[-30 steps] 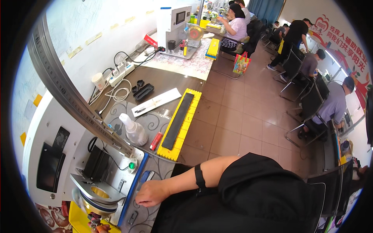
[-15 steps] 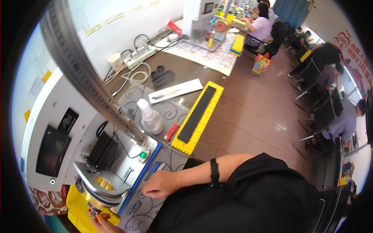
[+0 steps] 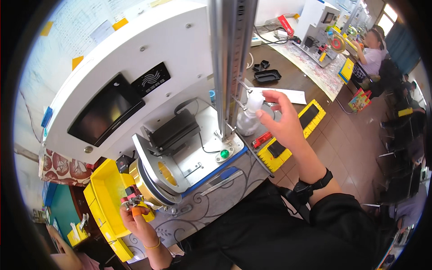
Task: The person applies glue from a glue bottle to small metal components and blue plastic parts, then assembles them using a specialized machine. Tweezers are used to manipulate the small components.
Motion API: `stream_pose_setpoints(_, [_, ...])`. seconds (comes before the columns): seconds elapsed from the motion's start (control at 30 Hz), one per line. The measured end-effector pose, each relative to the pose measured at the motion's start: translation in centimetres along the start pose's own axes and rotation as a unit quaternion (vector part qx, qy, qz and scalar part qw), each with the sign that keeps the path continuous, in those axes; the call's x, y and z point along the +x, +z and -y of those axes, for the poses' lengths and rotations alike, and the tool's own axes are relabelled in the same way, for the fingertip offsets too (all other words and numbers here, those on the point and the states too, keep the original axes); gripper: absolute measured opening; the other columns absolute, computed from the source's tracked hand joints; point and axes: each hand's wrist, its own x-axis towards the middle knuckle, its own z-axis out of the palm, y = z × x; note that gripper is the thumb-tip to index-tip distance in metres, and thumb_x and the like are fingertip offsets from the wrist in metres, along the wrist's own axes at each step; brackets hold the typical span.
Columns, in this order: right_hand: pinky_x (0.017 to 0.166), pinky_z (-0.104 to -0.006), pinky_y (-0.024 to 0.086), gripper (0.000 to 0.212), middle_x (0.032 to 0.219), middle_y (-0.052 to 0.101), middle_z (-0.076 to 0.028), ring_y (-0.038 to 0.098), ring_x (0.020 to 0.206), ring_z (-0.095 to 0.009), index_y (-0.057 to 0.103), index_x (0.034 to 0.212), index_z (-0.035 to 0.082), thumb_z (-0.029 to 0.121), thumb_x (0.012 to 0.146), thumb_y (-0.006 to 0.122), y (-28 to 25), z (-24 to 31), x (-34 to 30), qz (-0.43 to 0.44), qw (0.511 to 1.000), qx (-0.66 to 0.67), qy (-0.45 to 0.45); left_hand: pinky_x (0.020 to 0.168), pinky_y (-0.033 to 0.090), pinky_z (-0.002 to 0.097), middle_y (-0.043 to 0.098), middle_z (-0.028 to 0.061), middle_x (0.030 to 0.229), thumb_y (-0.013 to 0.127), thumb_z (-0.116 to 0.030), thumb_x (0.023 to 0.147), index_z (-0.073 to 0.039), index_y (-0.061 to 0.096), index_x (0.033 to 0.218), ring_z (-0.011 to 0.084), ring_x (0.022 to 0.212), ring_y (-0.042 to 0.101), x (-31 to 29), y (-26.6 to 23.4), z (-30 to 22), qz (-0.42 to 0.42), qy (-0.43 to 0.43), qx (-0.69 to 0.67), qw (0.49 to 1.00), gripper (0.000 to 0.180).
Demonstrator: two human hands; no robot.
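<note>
My left hand (image 3: 137,217), with an orange cot on one finger, pinches a small red and metal part (image 3: 130,200) against the gold ring fixture (image 3: 158,179) at the front of a white machine (image 3: 135,58). My right hand (image 3: 281,119) is raised with its fingers spread, and the fingertips are at the head of a clear spray bottle (image 3: 247,118). The bottle stands on the machine's base beside a vertical metal column (image 3: 231,58). A black band circles my right wrist.
A yellow bin (image 3: 105,204) sits left of the fixture. The machine has a black screen (image 3: 105,110) and a green button (image 3: 223,154). A yellow-and-black tray (image 3: 310,118), a red tool (image 3: 261,139) and black trays (image 3: 267,75) lie on the table. Seated people (image 3: 373,51) are far right.
The view has swung left onto the machine. My right hand has lifted from the table edge to the spray bottle. My left hand has come into view at the gold fixture.
</note>
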Motion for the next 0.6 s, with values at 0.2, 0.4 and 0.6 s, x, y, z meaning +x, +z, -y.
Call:
stream_pose_setpoints(0.2, [0.09, -0.0373, 0.047, 0.041, 0.109, 0.062, -0.013, 0.06, 0.103, -0.03, 0.059, 0.113, 0.003, 0.023, 0.08, 0.073, 1.4, -0.7, 0.3, 0.017, 0.995, -0.097, -0.006, 0.06, 0.042, 0.0217, 0.054, 0.0037, 0.073, 0.046, -0.006, 0.096, -0.005, 0.049, 0.092, 0.0102, 0.061, 0.051, 0.4, 0.8, -0.2, 0.011, -0.017, 0.004, 1.0, 0.004])
stream_pose_setpoints(0.4, [0.086, -0.0403, 0.048, 0.035, 0.103, 0.061, -0.018, 0.06, 0.098, -0.036, 0.062, 0.103, 0.0, 0.026, 0.082, 0.07, 1.9, -1.1, 0.7, 0.058, 0.995, -0.075, 0.032, 0.056, 0.043, 0.0199, 0.059, 0.0056, 0.091, 0.048, -0.005, 0.097, 0.001, 0.053, 0.115, 0.0065, 0.065, 0.051, -0.1, -0.6, -0.2, -0.02, -0.06, 0.005, 0.998, 0.02])
stream_pose_setpoints(0.6, [0.086, -0.0317, 0.049, 0.033, 0.104, 0.066, -0.011, 0.064, 0.096, -0.022, 0.066, 0.11, 0.004, 0.022, 0.084, 0.072, 1.5, -1.8, 0.9, 0.051, 0.998, -0.041, -0.017, 0.06, 0.046, 0.0172, 0.064, 0.0009, 0.101, 0.054, -0.021, 0.099, -0.011, 0.055, 0.105, 0.0062, 0.077, 0.06, -0.4, -1.0, -1.0, -0.012, -0.176, -0.081, 0.981, 0.012])
